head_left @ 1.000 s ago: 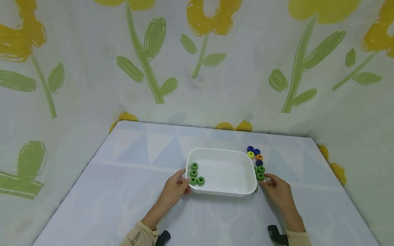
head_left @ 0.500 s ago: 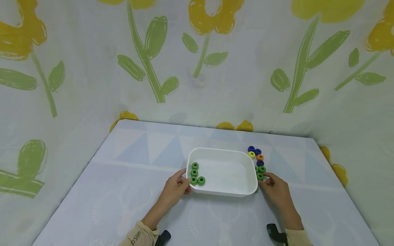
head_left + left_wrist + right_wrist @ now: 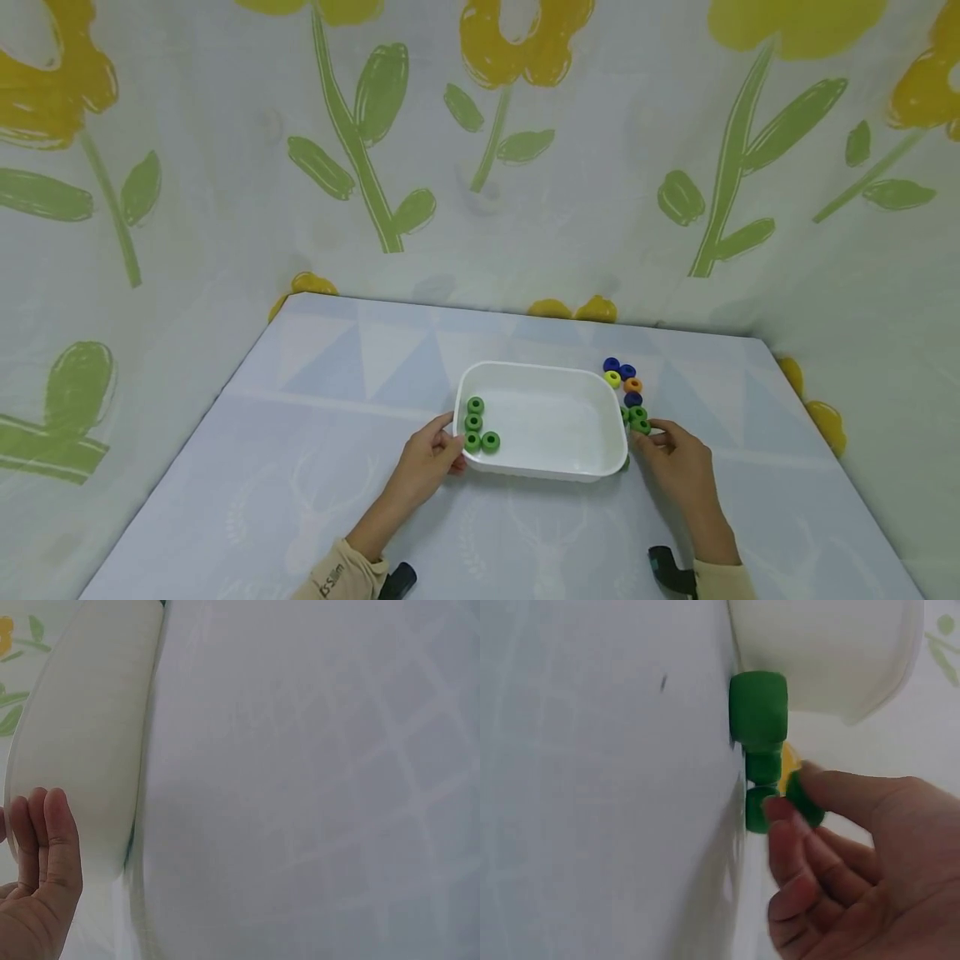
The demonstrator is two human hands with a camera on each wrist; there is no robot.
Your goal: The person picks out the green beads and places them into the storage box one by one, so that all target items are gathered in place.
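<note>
A white rectangular tray (image 3: pixel 551 417) stands on the table, with several green beads (image 3: pixel 491 442) inside at its left end. My left hand (image 3: pixel 429 458) grips the tray's left rim, thumb on top; in the left wrist view its fingers (image 3: pixel 61 832) lie against the tray's outer wall. At the tray's right side, my right hand (image 3: pixel 678 467) pinches a green bead (image 3: pixel 805 801) between thumb and fingers. That bead is off the table in the right wrist view, beside other green beads (image 3: pixel 758 709) resting on the surface. One green bead is partly hidden by the tray's corner.
Beyond the right hand, dark blue beads (image 3: pixel 633 400), a yellow bead (image 3: pixel 612 379) and an orange bead (image 3: pixel 633 385) lie along the tray's right side. A flower-printed curtain (image 3: pixel 585 192) rises behind the table (image 3: pixel 315 433).
The right hand's fingers have closed on a green bead and lifted it slightly, shifting it right. My left hand and the tray stay in place.
</note>
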